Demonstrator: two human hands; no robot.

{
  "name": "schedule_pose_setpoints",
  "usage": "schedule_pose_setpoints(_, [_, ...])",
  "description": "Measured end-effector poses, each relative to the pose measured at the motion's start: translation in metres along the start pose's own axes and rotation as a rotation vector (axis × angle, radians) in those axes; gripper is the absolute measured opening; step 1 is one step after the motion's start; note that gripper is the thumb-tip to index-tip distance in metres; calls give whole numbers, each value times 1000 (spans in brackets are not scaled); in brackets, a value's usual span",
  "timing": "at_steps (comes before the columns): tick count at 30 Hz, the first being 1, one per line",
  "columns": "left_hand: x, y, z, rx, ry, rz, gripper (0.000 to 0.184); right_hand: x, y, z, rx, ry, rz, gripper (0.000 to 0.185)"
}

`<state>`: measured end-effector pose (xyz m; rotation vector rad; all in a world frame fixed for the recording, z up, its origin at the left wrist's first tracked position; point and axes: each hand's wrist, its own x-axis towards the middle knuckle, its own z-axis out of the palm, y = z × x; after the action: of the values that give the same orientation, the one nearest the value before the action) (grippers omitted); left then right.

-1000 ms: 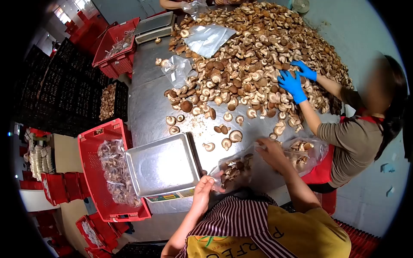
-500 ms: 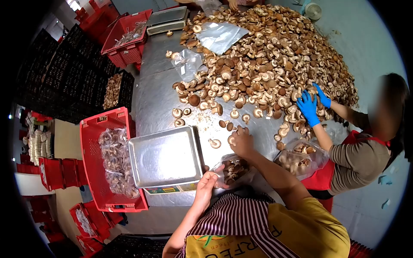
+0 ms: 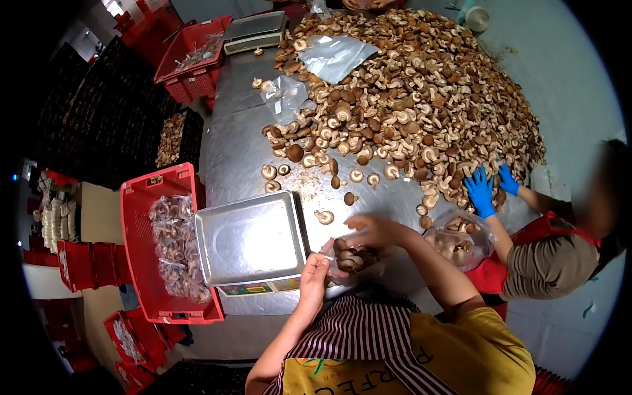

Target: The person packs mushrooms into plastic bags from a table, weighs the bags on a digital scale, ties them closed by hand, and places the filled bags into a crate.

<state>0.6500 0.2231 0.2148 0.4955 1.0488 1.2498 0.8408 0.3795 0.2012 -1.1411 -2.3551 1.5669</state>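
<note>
My left hand (image 3: 316,268) pinches the rim of a clear plastic bag (image 3: 338,272) at the table's near edge. Brown-capped mushrooms (image 3: 352,255), shiitake by their look, fill part of the bag, whose mouth faces up. Over the bag's far side is my right hand (image 3: 374,232), smeared by motion; whether anything is in its fingers cannot be made out. A single mushroom (image 3: 324,216) lies just beyond it, stem showing, and another loose mushroom (image 3: 350,198) sits farther back. Left of the bag stands a weighing scale (image 3: 253,237) with a bare metal pan.
A large mushroom heap (image 3: 421,92) covers the far right of the steel table (image 3: 230,141). A red crate (image 3: 136,230) of bagged mushrooms is at left. At right, a co-worker's blue-gloved hands (image 3: 482,191) touch the heap beside another filled bag (image 3: 471,253).
My right hand has moved back from the loose mushrooms to above the bag. Fewer small mushrooms lie where it was. The co-worker's gloved hands have shifted down and right along the heap.
</note>
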Motion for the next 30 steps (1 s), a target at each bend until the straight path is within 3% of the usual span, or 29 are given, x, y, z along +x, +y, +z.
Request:
schedule_pose_setpoints(2, [-2,-2,-3,-1,1,-2,15,26,2,-13,48,63,68,55])
schedule_pose_setpoints(4, [-5,-1,-3,2,-8,-7,14,61,27,-10,-208,357,38,54])
schedule_pose_setpoints(7, [-9,2,-3,45,27,-19,15,96,33,11,-486,499,180,48])
schedule_pose_setpoints(10, [-10,5,-2,19,42,-21,14,126,52,23,-527,391,270,45])
schedule_pose_setpoints(11, [-11,8,0,22,46,-33,14,131,55,28,-546,437,244,37])
schedule_pose_setpoints(15, [-11,9,0,-44,65,-39,15,134,87,39,-550,650,52,38])
schedule_pose_setpoints(16, [-11,5,-3,-47,66,-41,15,132,94,37,-551,647,53,38])
schedule_pose_setpoints(19, [-8,-2,-11,28,47,3,17,112,83,23,244,567,74,36])
schedule_pose_setpoints(20, [-7,1,-9,13,52,-8,17,92,59,12,240,569,79,36])
schedule_pose_setpoints(22, [-4,2,-8,-3,50,-19,17,47,3,-9,544,245,141,36])
schedule_pose_setpoints(24, [0,-4,-12,-9,69,-7,17,15,1,0,301,228,-95,38])
schedule_pose_setpoints(26, [2,-3,-9,0,57,2,17,-13,0,6,155,91,-95,43])
schedule_pose_setpoints(28, [1,0,-3,-49,58,-9,17,-33,9,11,-198,6,-121,42])
schedule_pose_setpoints(29, [3,-5,-10,-29,19,1,15,-42,14,14,-197,14,-119,42])
schedule_pose_setpoints(30, [2,-9,-12,-24,14,1,15,-52,18,18,-245,20,-10,42])
